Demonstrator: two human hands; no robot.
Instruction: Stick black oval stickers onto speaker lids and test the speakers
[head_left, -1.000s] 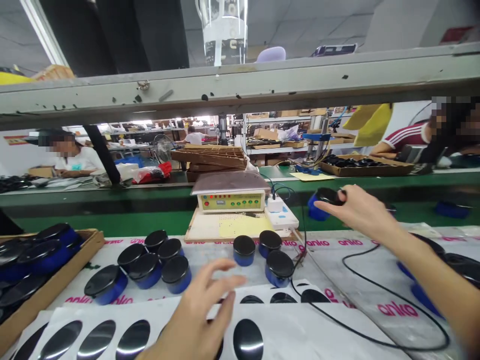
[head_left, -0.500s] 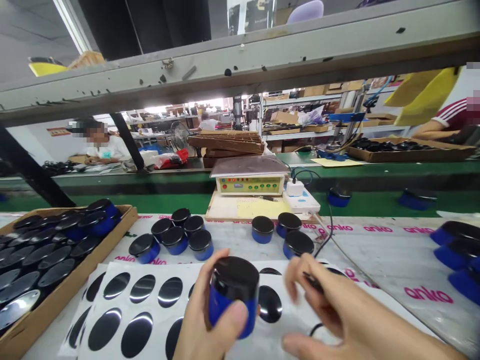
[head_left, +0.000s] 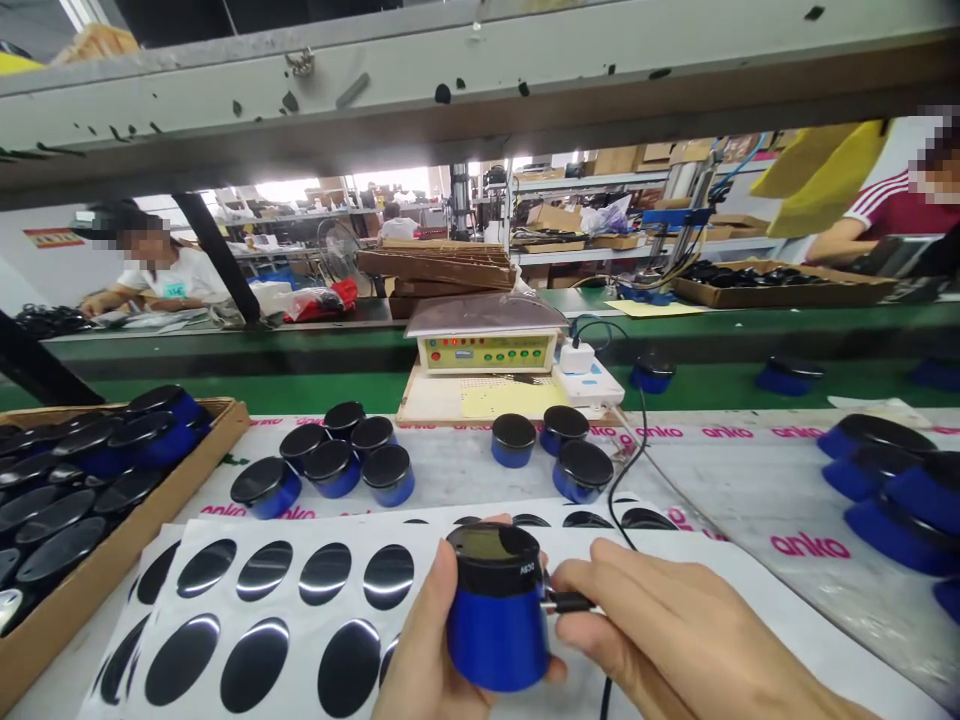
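Observation:
My left hand grips a round blue unit with a glossy black top, upright above the sticker sheets. Small print, seemingly "DC5V", shows on its black band, facing right. Between the thumb and fingers of my right hand is a black cable plug. Its metal tip is right at the unit's right side; whether it is inserted I cannot tell. The black cable runs down from the back, partly hidden by the hand. Beneath lie white sheets with black oval stickers.
A carton of similar units stands at left. More blue-black units sit behind the sheets, with others at right. A control box and white adapter stand at the back, under an overhead beam. Two people sit beyond.
My right hand has moved in to the unit, bringing the plug against its side. The unit has turned, so its print now shows. The camera view has shifted slightly.

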